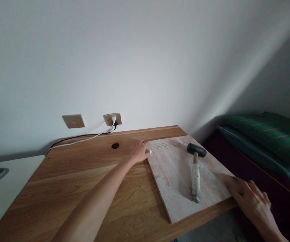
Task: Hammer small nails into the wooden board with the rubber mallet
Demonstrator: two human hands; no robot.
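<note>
A pale, marbled tile (pixel 169 178) lies flat on the wooden desk, with a faint line pattern near its far edge. On top of it rests a rubber mallet (pixel 196 168), its black head toward the wall and its worn whitish handle toward me. My left hand (pixel 140 152) is closed at the tile's far left corner, thumb at the edge and a ring on one finger. At the near right corner, my right hand (pixel 252 198) grips the tile's edge with bent fingers. Some fingertips of both hands are hidden.
The wooden desk (pixel 84 181) has a round cable hole (pixel 115 145). Cords (pixel 92 137) run along its back to a wall socket (pixel 112 119). A white surface (pixel 13 188) adjoins on the left. Green cushions (pixel 268 134) lie on purple bedding at right.
</note>
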